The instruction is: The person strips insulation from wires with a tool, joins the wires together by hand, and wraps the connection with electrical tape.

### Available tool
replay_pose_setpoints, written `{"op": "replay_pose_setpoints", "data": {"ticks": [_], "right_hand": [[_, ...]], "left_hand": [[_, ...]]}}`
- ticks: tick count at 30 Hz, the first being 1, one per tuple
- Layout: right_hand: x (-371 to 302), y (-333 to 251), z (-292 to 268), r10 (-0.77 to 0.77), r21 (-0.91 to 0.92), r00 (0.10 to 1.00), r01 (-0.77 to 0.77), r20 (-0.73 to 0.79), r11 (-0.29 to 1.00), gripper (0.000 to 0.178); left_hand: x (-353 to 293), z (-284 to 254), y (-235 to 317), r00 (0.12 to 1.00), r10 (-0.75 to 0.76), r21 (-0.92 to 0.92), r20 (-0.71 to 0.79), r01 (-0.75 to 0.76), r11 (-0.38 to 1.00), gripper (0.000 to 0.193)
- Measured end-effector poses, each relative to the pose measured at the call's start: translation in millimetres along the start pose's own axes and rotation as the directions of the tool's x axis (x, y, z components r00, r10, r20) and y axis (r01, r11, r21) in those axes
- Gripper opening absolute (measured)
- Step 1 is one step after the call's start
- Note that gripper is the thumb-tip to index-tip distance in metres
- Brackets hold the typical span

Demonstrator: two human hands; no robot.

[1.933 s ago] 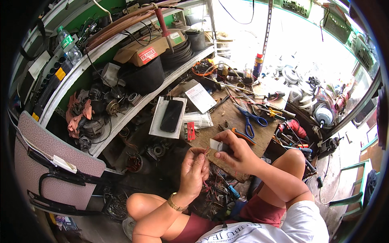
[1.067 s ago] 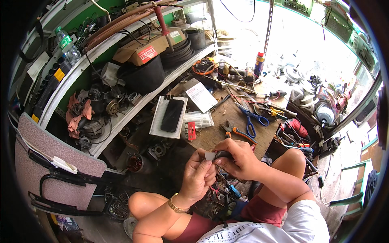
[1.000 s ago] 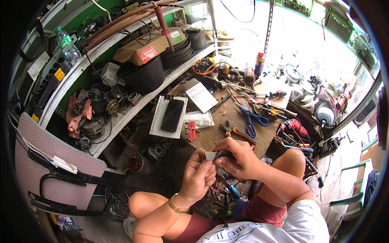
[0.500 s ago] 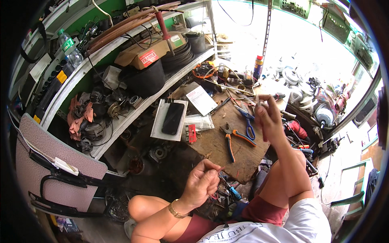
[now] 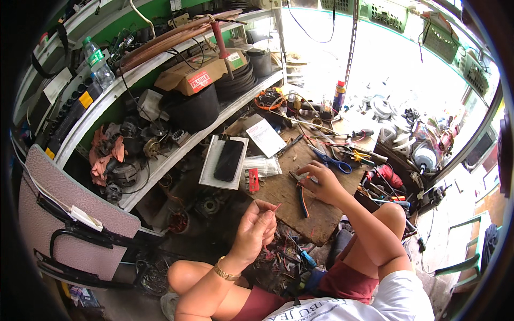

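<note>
My left hand [image 5: 254,227] is closed in a pinch on a thin red wire [image 5: 278,207]. One short end of the wire sticks up past the fingertips, and a reddish length hangs below the palm. My right hand [image 5: 322,184] reaches down to the wooden board [image 5: 278,199], its fingers closed around combination pliers with orange and black handles [image 5: 303,203]. The plier jaws show left of the fingers; the other handle is hidden under the hand. Just beyond the right hand lie blue-handled scissors [image 5: 333,161] and a yellow-handled hand tool [image 5: 361,157].
A black phone [image 5: 228,160] on a white pad, a paper sheet [image 5: 266,137] and a red card [image 5: 252,180] lie at the board's left. Loaded shelves [image 5: 176,138] stand left. A tool box [image 5: 375,195] sits right, and wire scraps [image 5: 284,251] litter the space below the board.
My right hand has come down and left from its raised position onto the pliers, which have shifted slightly. My left hand has risen a little, still pinching the wire. The yellow-handled tool now shows.
</note>
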State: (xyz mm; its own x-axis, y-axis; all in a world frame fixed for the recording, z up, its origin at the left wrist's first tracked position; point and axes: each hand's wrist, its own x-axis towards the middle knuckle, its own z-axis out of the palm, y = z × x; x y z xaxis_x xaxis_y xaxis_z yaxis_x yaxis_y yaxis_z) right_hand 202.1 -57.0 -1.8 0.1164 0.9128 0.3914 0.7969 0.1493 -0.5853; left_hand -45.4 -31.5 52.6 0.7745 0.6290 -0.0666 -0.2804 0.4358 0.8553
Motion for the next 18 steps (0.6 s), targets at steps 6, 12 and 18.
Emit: {"op": "replay_pose_setpoints", "data": {"ticks": [6,12,18], "right_hand": [[-0.5,-76.9,-30.2,-0.073,0.657,0.99,-0.024,0.12,0.754,0.012],[3.7,-83.9,-34.7,-0.083,0.582,0.983,-0.028,0.163,0.813,0.007],[1.7,-86.8,-26.8,-0.129,0.44,0.992,0.118,-0.004,0.89,0.006]], "left_hand": [[5.8,5.3,-5.0,0.998,0.037,0.178,-0.051,-0.028,0.984,0.011],[10.5,2.4,-5.8,0.995,0.09,0.261,-0.043,-0.076,0.962,0.01],[14.1,5.1,-1.4,0.998,-0.054,0.131,-0.04,0.059,0.99,0.012]]}}
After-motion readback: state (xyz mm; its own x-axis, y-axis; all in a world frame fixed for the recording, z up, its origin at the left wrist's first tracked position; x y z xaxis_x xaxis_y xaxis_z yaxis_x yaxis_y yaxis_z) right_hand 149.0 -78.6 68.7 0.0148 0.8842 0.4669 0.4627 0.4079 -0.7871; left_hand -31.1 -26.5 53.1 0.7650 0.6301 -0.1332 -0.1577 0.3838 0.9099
